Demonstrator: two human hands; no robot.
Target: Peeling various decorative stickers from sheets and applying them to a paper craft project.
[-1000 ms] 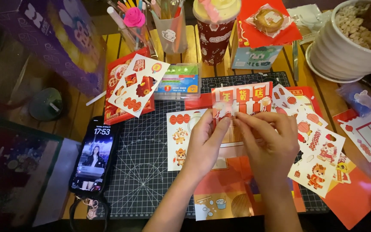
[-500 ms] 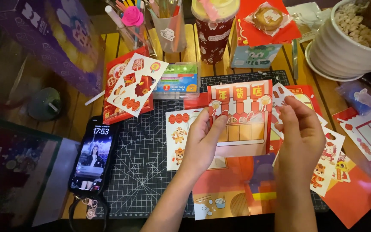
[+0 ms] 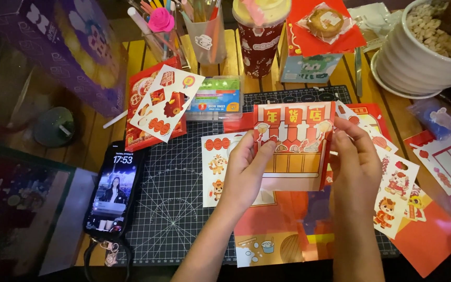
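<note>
Above the dark gridded cutting mat (image 3: 173, 209) | red-and-orange shopfront paper card (image 3: 293, 146) pinched at both edges by left hand (image 3: 246, 169) and right hand (image 3: 356, 167) | best kept flat, grip light to avoid creasing.

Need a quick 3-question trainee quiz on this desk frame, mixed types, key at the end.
1. True or false: both hands hold the shop card.
2. Which lies left of the left hand, on the cutting mat's edge?
A. the phone
B. the white pot
C. the red cup
3. Fill in: the sticker sheet with tigers lies to the ____ of the right hand.

Key: 1 true; 2 A; 3 right.
</note>
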